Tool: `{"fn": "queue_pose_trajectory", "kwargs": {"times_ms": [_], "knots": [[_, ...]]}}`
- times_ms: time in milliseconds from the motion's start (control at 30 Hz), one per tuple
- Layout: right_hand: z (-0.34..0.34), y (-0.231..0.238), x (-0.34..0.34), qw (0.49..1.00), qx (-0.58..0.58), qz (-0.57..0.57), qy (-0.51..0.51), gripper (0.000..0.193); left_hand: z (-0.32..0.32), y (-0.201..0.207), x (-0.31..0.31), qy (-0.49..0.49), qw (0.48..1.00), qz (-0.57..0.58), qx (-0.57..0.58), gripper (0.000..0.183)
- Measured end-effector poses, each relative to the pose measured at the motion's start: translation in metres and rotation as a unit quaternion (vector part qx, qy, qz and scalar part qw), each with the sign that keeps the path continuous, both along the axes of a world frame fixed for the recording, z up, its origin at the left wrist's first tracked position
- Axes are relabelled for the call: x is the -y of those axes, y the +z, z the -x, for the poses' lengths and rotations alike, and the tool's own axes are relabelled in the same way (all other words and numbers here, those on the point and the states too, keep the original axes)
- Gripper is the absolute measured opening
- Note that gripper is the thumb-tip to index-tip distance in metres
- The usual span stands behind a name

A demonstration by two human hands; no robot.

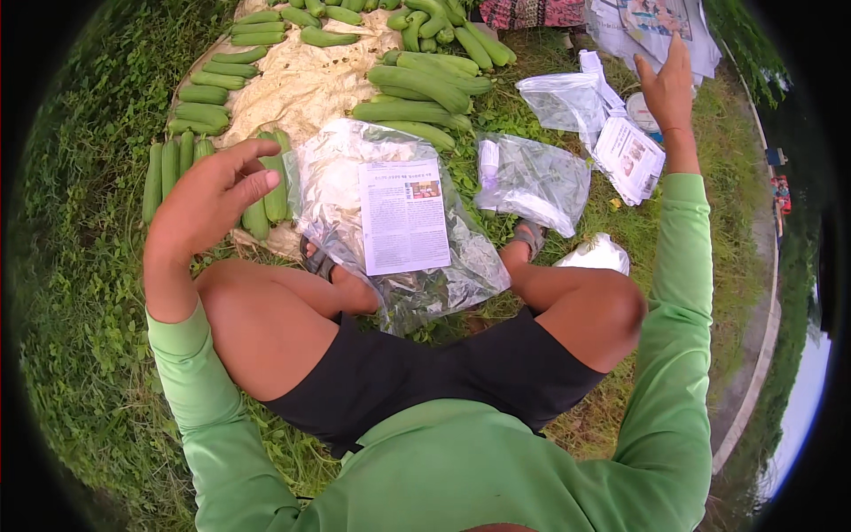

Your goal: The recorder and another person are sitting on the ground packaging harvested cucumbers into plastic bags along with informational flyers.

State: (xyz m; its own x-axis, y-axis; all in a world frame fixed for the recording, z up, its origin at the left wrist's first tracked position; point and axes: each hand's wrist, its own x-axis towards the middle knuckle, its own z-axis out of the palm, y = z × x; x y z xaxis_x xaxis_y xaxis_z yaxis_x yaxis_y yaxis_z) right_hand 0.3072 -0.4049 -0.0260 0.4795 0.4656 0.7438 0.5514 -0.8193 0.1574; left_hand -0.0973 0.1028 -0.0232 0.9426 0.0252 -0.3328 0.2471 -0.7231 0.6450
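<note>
My left hand point(208, 195) is raised above my left knee with fingers apart and nothing in it. Just beyond it stand several long green gourds point(277, 177) in a row. My right hand point(669, 89) reaches out to the far right, fingers spread, its tips at the edge of a pile of newspaper sheets point(651, 27); whether they touch cannot be told. Between my feet a large clear plastic sheet point(470, 257) lies spread on the ground. A printed paper sheet point(404, 217) rests flat on it.
More gourds point(425, 89) lie on a pale cloth point(288, 80) ahead. Right of the plastic are clear bags point(541, 177), a folded newspaper stack point(629, 160), a round white-topped container point(640, 113) and a white bundle point(596, 254). Grass surrounds me; a kerb point(762, 355) runs along the right.
</note>
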Motion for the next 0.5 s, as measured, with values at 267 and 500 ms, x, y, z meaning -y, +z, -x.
{"fn": "queue_pose_trajectory", "kwargs": {"times_ms": [267, 500], "knots": [[0.115, -0.234, -0.11, 0.764, -0.546, 0.343, -0.012, 0.031, 0.002, -0.016, -0.032, 0.074, 0.995, 0.064, -0.008, 0.052], [0.177, -0.363, -0.151, 0.785, -0.613, 0.082, 0.016, 0.052, -0.053, -0.07, -0.043, -0.003, 0.997, 0.078, -0.015, 0.055]]}}
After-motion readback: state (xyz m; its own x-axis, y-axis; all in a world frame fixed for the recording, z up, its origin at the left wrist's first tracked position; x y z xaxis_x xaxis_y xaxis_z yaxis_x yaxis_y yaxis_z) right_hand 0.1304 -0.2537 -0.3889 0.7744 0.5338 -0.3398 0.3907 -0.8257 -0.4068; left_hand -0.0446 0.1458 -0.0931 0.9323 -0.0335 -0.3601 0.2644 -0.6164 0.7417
